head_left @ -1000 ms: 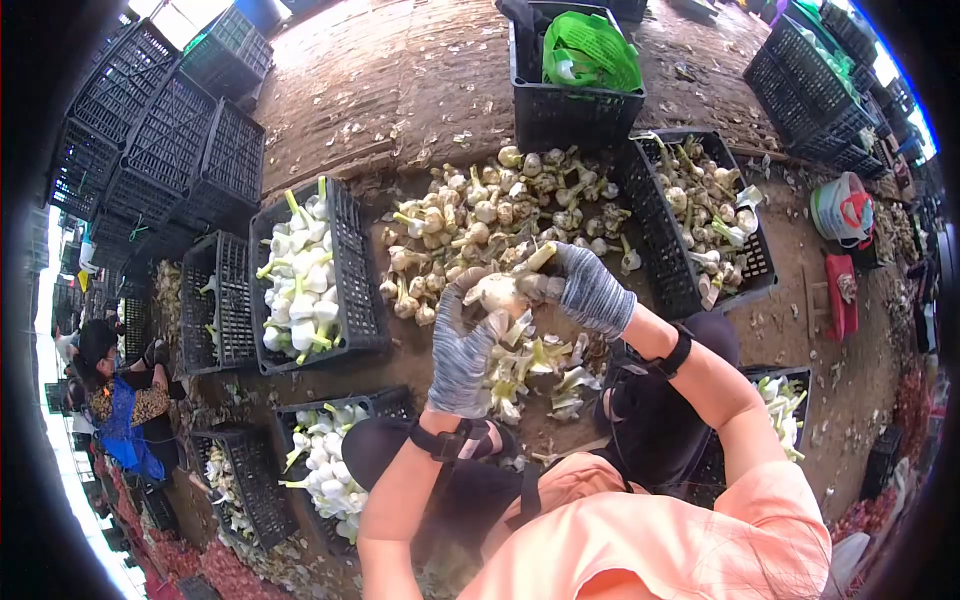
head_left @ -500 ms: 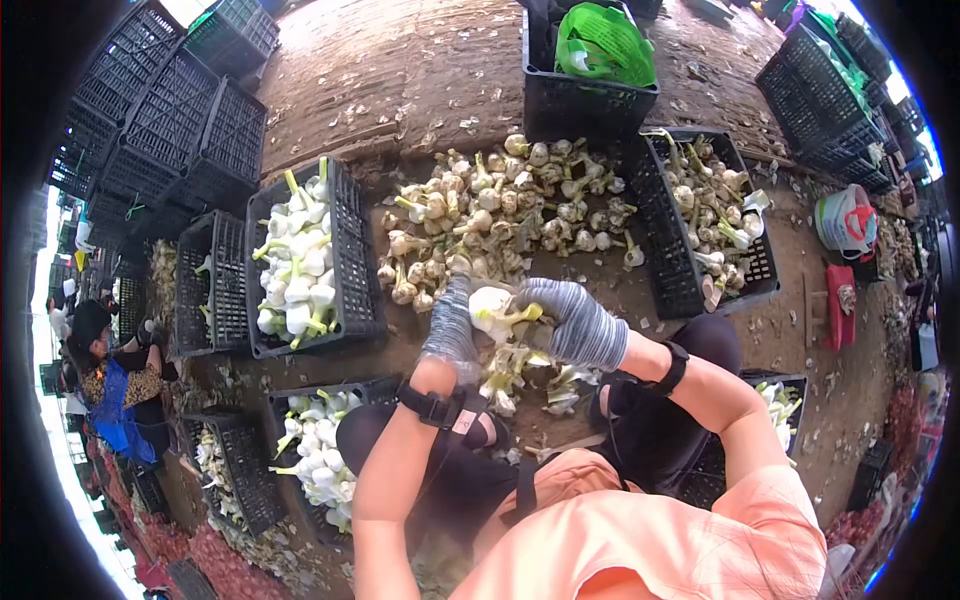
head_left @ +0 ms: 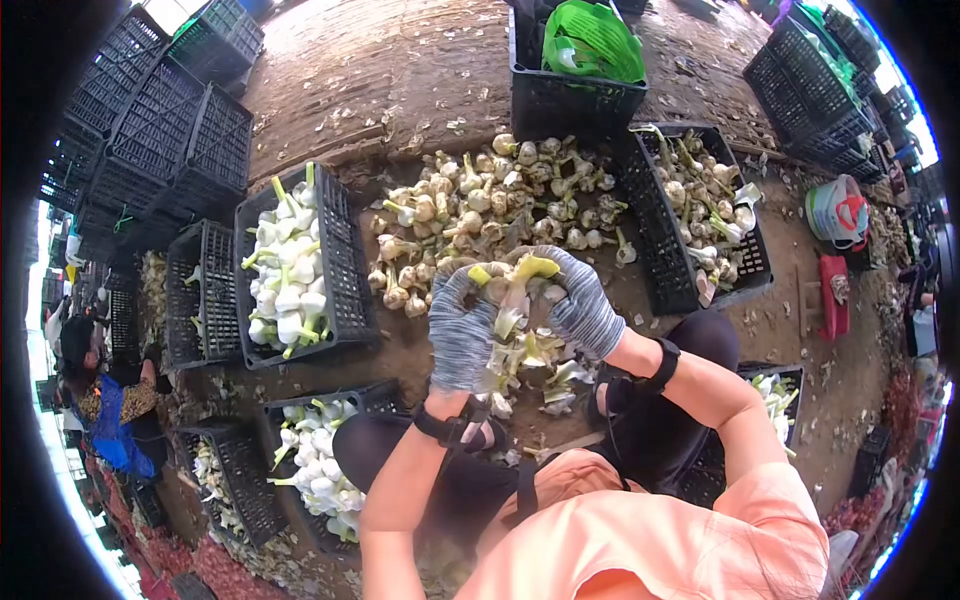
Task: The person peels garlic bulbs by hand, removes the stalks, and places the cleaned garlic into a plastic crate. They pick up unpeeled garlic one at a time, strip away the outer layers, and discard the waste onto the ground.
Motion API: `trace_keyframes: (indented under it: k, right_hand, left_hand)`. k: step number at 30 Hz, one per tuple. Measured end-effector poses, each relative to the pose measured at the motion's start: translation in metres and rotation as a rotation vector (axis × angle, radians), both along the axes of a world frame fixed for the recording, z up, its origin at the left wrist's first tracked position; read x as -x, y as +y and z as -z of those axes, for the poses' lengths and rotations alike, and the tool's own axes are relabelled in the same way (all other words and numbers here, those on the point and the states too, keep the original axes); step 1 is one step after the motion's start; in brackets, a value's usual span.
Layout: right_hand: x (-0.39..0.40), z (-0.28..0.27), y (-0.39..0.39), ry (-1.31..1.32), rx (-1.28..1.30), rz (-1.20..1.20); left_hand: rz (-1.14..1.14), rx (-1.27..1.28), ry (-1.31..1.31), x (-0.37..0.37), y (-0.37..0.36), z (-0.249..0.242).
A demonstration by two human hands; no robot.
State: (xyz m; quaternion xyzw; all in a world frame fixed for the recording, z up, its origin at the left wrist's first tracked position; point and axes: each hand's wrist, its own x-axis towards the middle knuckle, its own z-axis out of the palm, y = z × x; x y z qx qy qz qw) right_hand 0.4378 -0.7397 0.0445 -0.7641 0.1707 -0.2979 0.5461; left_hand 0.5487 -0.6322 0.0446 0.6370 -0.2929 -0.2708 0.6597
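In the head view both hands wear grey knitted gloves and meet in front of my knees. My left hand (head_left: pixel 464 325) is closed around a garlic bulb (head_left: pixel 515 290), which the fingers partly cover. Close against it, my right hand (head_left: pixel 588 308) has its fingers curled on the same garlic, by the yellow-green stalk and leaf skin. A strip of skin hangs down between the hands. Beneath them lies a heap of peeled-off skins (head_left: pixel 540 350). Just beyond is a pile of unpeeled garlic (head_left: pixel 480 200) with brownish skins on the ground.
A black crate (head_left: pixel 345 260) of clean white garlic stands at left, another crate (head_left: pixel 380 398) of it by my left knee. Rougher garlic fills the right crate (head_left: pixel 665 240). A crate (head_left: pixel 580 100) with green mesh stands ahead. A person (head_left: pixel 110 400) sits far left.
My left hand has come up and turned round the garlic, and the hands are closer together. The bulb has tilted, its stalk now toward the top and skin hanging down.
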Motion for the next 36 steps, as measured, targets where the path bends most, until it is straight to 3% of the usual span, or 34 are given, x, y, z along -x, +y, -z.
trace_keyframes:
  k: [2, 3, 4, 6, 8, 10, 11, 13, 14, 16, 17, 18, 20, 22, 23, 24, 26, 27, 28, 30, 32, 34, 36]
  right_hand:
    - [-0.001, 0.005, -0.005, 0.134, -0.052, 0.034]
    - [-0.003, 0.004, -0.006, 0.171, -0.361, 0.08]
    - [-0.006, 0.018, -0.014, 0.046, -0.201, 0.149]
    - [-0.007, -0.007, -0.016, 0.167, -0.419, 0.112]
    - [-0.011, 0.01, -0.023, 0.204, -0.34, 0.082]
    - [-0.014, 0.022, -0.028, 0.24, -0.26, 0.043]
    - [-0.017, 0.023, -0.028, 0.387, -0.292, 0.063]
    - [-0.02, 0.025, -0.029, 0.625, -0.337, 0.109]
    - [-0.018, 0.024, -0.027, 0.622, -0.335, 0.109]
    - [-0.006, 0.025, -0.019, 0.594, -0.241, -0.345]
    - [-0.002, 0.048, -0.014, 0.418, -0.437, -0.507]
    - [0.0, 0.015, -0.02, 0.502, -0.322, -0.712]
    - [0.006, -0.011, -0.024, 0.549, -0.317, -0.793]
    - [-0.002, 0.013, -0.026, 0.593, 0.424, -0.485]
    - [-0.004, 0.003, -0.02, 0.511, 0.275, -0.258]
    - [-0.006, 0.0, -0.017, 0.332, 0.018, -0.235]
    - [-0.016, -0.004, -0.014, -0.032, 0.236, -0.203]
    - [-0.015, -0.003, -0.014, -0.03, 0.239, -0.204]
    - [-0.011, -0.001, -0.012, 0.067, 0.213, -0.182]
    - [-0.006, -0.002, -0.005, 0.156, 0.194, -0.168]
    - [0.001, -0.005, 0.003, 0.07, -0.307, -0.292]
    - [0.002, -0.013, -0.004, 0.082, -0.299, -0.435]
    - [0.004, -0.042, -0.013, -0.043, -1.14, -0.482]
  left_hand:
    - [-0.016, 0.004, -0.121, -0.002, 0.002, 0.004]
    - [-0.013, 0.0, -0.119, -0.003, 0.004, 0.004]
    - [0.035, 0.017, -0.118, -0.005, 0.006, 0.005]
    - [0.133, 0.049, -0.113, -0.009, 0.01, 0.006]
    - [0.189, 0.045, -0.167, -0.013, 0.012, 0.002]
    - [0.27, 0.107, 0.112, -0.014, 0.014, -0.004]
    - [0.269, 0.105, 0.112, -0.014, 0.015, -0.005]
    - [0.246, 0.27, 0.478, -0.015, 0.015, -0.006]
    - [0.232, 0.352, 0.66, -0.016, 0.015, -0.007]
    - [0.161, 0.296, 0.604, -0.023, 0.018, -0.003]
    - [0.073, 0.293, 0.769, -0.027, 0.018, 0.002]
    - [-0.023, 0.294, 0.935, -0.03, 0.019, 0.007]
    - [0.029, 0.3, 0.956, -0.037, 0.024, 0.017]
    - [0.103, 0.27, 1.097, -0.038, 0.023, 0.025]
    - [0.092, 0.199, 1.13, -0.037, 0.022, 0.029]
    - [0.095, 0.191, 1.134, -0.036, 0.023, 0.035]
    - [0.065, 0.096, 1.225, -0.033, 0.023, 0.051]
    - [0.277, -0.022, 0.36, -0.029, 0.027, 0.056]
    - [0.276, -0.019, 0.361, -0.029, 0.028, 0.06]
    - [-0.019, 0.127, 1.355, -0.032, 0.026, 0.045]
    - [-0.029, 0.189, 1.39, -0.035, 0.026, 0.041]
    - [-0.116, 0.045, 1.221, -0.035, 0.023, 0.033]
    - [-0.147, 0.022, 1.186, -0.028, 0.019, 0.029]
